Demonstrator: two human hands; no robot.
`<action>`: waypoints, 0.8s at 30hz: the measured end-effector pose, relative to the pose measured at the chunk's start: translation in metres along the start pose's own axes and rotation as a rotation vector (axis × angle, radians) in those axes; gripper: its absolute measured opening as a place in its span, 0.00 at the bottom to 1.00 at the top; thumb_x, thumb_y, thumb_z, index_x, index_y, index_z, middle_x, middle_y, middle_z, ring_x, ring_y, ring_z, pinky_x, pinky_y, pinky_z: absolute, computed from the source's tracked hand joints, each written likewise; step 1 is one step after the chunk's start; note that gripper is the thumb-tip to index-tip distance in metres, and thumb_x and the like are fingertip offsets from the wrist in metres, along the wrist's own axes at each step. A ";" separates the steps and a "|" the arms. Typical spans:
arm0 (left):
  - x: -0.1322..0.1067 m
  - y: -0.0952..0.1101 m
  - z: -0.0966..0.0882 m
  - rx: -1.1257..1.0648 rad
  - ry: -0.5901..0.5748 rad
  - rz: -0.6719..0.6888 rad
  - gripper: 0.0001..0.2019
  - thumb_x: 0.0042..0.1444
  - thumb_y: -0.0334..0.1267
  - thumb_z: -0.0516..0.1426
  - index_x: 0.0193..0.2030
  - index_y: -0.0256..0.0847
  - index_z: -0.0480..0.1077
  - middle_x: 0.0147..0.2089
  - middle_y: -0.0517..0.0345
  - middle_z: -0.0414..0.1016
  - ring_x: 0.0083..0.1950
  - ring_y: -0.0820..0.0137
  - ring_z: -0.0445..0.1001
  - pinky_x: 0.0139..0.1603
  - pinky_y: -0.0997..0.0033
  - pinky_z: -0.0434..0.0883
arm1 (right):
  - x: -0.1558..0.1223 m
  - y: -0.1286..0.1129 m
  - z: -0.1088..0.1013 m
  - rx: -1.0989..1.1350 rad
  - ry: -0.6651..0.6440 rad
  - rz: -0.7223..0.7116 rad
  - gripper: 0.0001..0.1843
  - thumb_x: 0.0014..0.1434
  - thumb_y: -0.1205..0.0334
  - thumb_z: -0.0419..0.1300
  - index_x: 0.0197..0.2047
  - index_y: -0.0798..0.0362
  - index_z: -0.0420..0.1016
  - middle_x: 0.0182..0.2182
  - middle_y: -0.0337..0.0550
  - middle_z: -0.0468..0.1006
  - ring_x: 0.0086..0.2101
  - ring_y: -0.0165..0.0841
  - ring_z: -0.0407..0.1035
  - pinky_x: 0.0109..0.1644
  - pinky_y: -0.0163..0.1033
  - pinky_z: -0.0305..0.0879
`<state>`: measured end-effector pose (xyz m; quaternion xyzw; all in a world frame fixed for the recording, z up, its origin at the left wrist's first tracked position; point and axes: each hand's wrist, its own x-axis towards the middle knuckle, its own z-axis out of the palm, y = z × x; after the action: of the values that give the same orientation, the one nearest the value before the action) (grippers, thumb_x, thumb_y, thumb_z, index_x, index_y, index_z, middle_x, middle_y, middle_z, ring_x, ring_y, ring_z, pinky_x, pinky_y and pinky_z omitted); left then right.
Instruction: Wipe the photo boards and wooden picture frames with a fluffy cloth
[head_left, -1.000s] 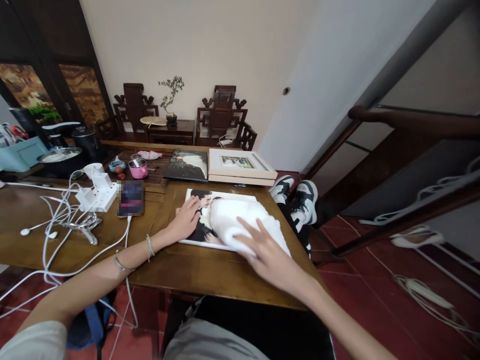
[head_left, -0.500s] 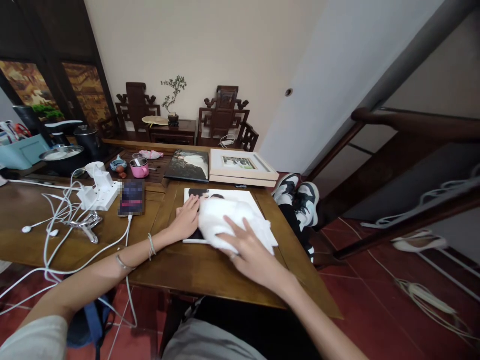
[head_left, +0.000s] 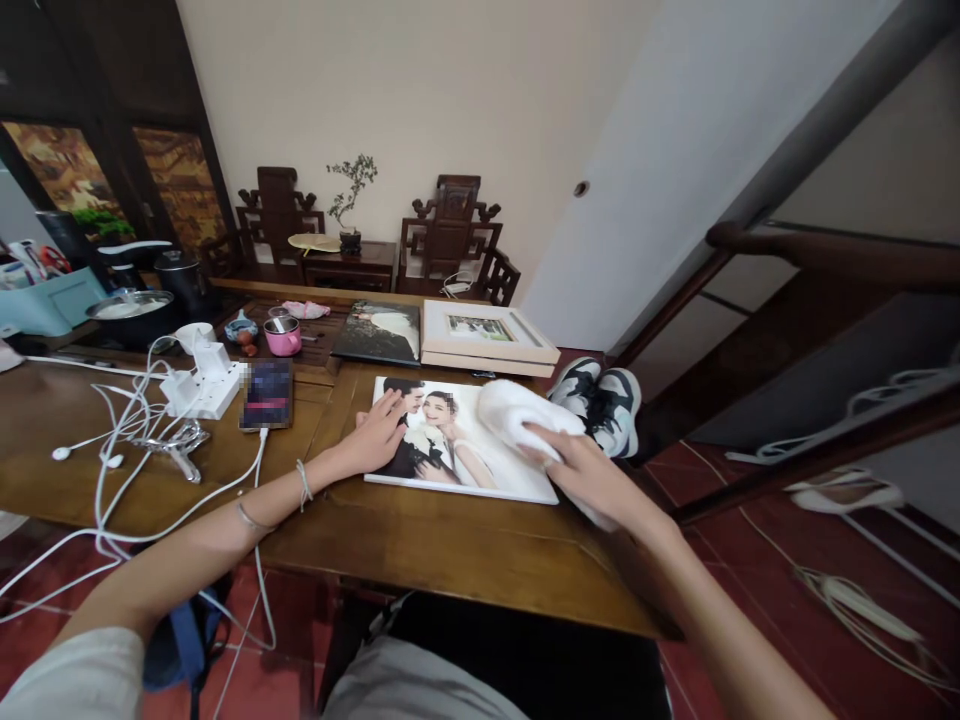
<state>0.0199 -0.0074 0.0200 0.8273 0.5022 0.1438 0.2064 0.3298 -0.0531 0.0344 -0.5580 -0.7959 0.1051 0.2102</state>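
Observation:
A wedding photo panel [head_left: 469, 455] lies flat on the wooden table [head_left: 450, 545], its picture of a couple facing up. My left hand [head_left: 377, 437] rests with fingers stretched out on the panel's left edge. Bunched in my right hand [head_left: 585, 467] is a white cloth [head_left: 525, 412], at the panel's right side and partly over its upper right corner. The fingers of that hand are wrapped into the cloth, and some fingertips are hidden in its folds.
Behind the panel lie a dark photo panel [head_left: 377, 332] and a pale framed picture [head_left: 487, 338]. To the left are a phone [head_left: 266, 395], a white power strip [head_left: 214, 390], tangled cables and a pink cup [head_left: 283, 337]. Sneakers [head_left: 615, 405] show beyond the table's right edge.
My right hand has moved the cloth right, from the panel's middle to its right edge, uncovering the couple in the picture. My left hand stays at the left edge.

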 end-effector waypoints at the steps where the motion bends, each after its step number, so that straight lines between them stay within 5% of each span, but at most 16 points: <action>1: 0.000 0.000 -0.002 -0.007 -0.004 -0.003 0.26 0.67 0.38 0.43 0.71 0.41 0.49 0.75 0.44 0.40 0.75 0.57 0.38 0.66 0.35 0.51 | 0.016 0.000 0.000 -0.007 0.013 -0.008 0.25 0.62 0.52 0.48 0.57 0.52 0.74 0.55 0.50 0.76 0.56 0.51 0.67 0.62 0.57 0.59; 5: -0.001 -0.001 -0.004 -0.027 0.011 0.027 0.26 0.66 0.38 0.44 0.70 0.42 0.50 0.75 0.44 0.42 0.75 0.58 0.40 0.67 0.36 0.50 | 0.067 -0.010 0.006 -0.038 0.002 -0.106 0.23 0.63 0.57 0.47 0.55 0.53 0.74 0.54 0.51 0.76 0.54 0.50 0.69 0.59 0.55 0.61; 8: 0.000 -0.002 -0.002 -0.021 0.041 0.015 0.25 0.66 0.38 0.44 0.70 0.41 0.52 0.74 0.44 0.44 0.75 0.58 0.42 0.68 0.38 0.50 | 0.067 -0.016 0.011 -0.056 -0.016 -0.131 0.23 0.60 0.62 0.47 0.54 0.55 0.74 0.55 0.53 0.75 0.56 0.51 0.66 0.63 0.61 0.52; 13: 0.006 -0.002 0.004 -0.022 0.118 -0.048 0.25 0.64 0.34 0.44 0.68 0.38 0.54 0.73 0.47 0.48 0.74 0.60 0.45 0.70 0.43 0.51 | -0.015 -0.025 0.014 -0.070 -0.061 -0.200 0.21 0.62 0.63 0.48 0.55 0.52 0.73 0.64 0.52 0.65 0.65 0.47 0.51 0.68 0.62 0.42; 18: 0.007 -0.002 0.007 -0.006 0.127 -0.039 0.24 0.66 0.38 0.43 0.68 0.40 0.55 0.73 0.48 0.49 0.74 0.60 0.46 0.70 0.44 0.51 | -0.081 -0.049 -0.004 -0.044 -0.183 -0.267 0.19 0.61 0.65 0.50 0.51 0.47 0.75 0.68 0.46 0.55 0.65 0.47 0.50 0.68 0.61 0.45; 21: 0.005 -0.001 0.004 0.018 0.098 -0.021 0.24 0.67 0.40 0.44 0.69 0.41 0.54 0.74 0.46 0.47 0.74 0.57 0.44 0.68 0.39 0.51 | -0.060 -0.049 -0.009 -0.040 -0.231 -0.286 0.19 0.62 0.64 0.50 0.53 0.47 0.75 0.66 0.46 0.60 0.65 0.47 0.50 0.67 0.60 0.48; 24: 0.004 -0.002 0.001 0.039 0.072 -0.004 0.24 0.67 0.40 0.44 0.69 0.42 0.54 0.74 0.46 0.47 0.75 0.56 0.43 0.67 0.37 0.53 | -0.004 -0.033 -0.004 -0.033 -0.192 -0.282 0.19 0.64 0.61 0.49 0.53 0.48 0.75 0.60 0.45 0.71 0.63 0.47 0.56 0.68 0.62 0.44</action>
<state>0.0213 -0.0031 0.0180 0.8245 0.5135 0.1634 0.1725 0.3049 -0.0688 0.0502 -0.4317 -0.8842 0.1146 0.1365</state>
